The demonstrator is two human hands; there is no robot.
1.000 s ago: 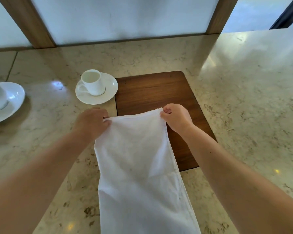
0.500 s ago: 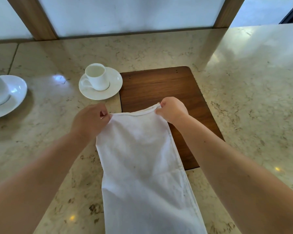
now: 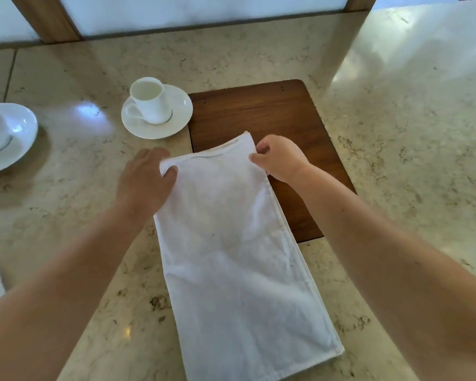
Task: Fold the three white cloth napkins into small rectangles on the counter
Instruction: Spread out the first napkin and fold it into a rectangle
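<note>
Head-camera view: a white cloth napkin (image 3: 231,257), folded into a long, creased strip, is laid on the marble counter (image 3: 396,133), its far end over a wooden board (image 3: 272,111). The far-left corner is pinched by the left hand (image 3: 144,182); the far-right edge is gripped by the right hand (image 3: 279,158).

Polished beige marble counter (image 3: 396,133) under bright daylight.
From my feed, a dark brown wooden board with rounded corners (image 3: 259,111) lies on it. Beyond the board, frosted white window panels (image 3: 198,9) run between light wooden posts (image 3: 47,20). Right of the board, the stone glares with window reflections.
</note>
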